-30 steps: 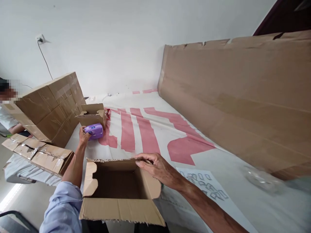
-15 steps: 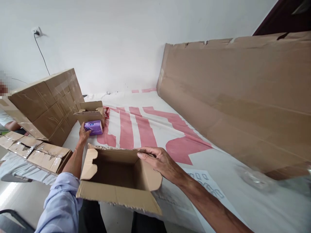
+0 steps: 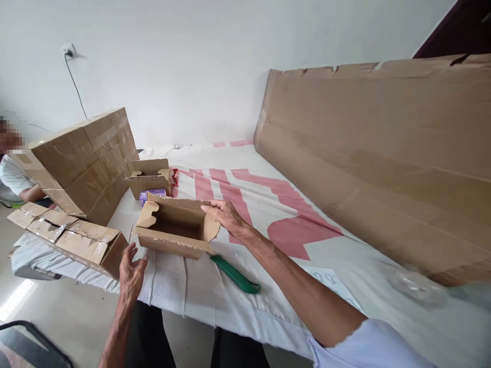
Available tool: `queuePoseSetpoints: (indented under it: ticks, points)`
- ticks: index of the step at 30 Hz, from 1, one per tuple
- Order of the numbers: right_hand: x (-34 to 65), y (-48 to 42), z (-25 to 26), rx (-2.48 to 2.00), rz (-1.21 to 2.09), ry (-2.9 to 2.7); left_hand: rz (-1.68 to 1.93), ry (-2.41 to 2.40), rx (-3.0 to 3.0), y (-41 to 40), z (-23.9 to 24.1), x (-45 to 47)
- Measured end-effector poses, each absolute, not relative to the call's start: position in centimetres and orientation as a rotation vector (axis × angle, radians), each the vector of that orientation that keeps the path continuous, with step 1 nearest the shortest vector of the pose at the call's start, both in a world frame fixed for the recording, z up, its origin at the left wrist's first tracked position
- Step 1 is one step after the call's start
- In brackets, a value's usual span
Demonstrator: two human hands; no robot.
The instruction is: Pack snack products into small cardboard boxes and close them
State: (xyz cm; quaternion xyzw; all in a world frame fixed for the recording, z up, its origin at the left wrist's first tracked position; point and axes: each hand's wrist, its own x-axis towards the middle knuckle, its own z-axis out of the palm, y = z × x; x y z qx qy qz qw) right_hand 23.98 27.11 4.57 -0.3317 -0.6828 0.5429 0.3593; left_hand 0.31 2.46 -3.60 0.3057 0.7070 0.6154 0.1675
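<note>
My right hand (image 3: 226,217) grips the far right edge of an open cardboard box (image 3: 171,243), thumb on the rim. Its flaps stand out and the inside that shows is bare. My left hand (image 3: 132,268) is apart from it, fingers spread, near the table's front edge and beside a taped long carton (image 3: 86,243). A purple packet (image 3: 153,194) lies behind the box, partly hidden by it. Farther back stands a second small open box (image 3: 149,179). A green-handled tool (image 3: 236,276) rests on the cloth right of the box; its kind is unclear.
A big stack of taped cartons (image 3: 88,158) stands at the left, a person (image 3: 19,174) behind it. A large cardboard sheet (image 3: 368,153) leans along the right. Clear plastic (image 3: 414,286) and a printed sheet (image 3: 333,281) lie at the right on the white cloth.
The open box has moved away from me onto the table, my right hand still on it. My left hand has let go of the purple packet and drawn back. The green-handled tool now shows.
</note>
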Motion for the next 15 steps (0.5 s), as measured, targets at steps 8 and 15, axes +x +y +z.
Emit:
queuePoseSetpoints:
  ticks: [8,15]
  points:
    - [24.0,28.4,3.1,-0.888,1.389,-1.777,1.625,2.373,1.661,2.5,-0.3,4.0]
    - [25.1,29.0,1.2,-0.99,1.408,-1.796,1.391,2.406,2.035,2.3,-2.1,8.6]
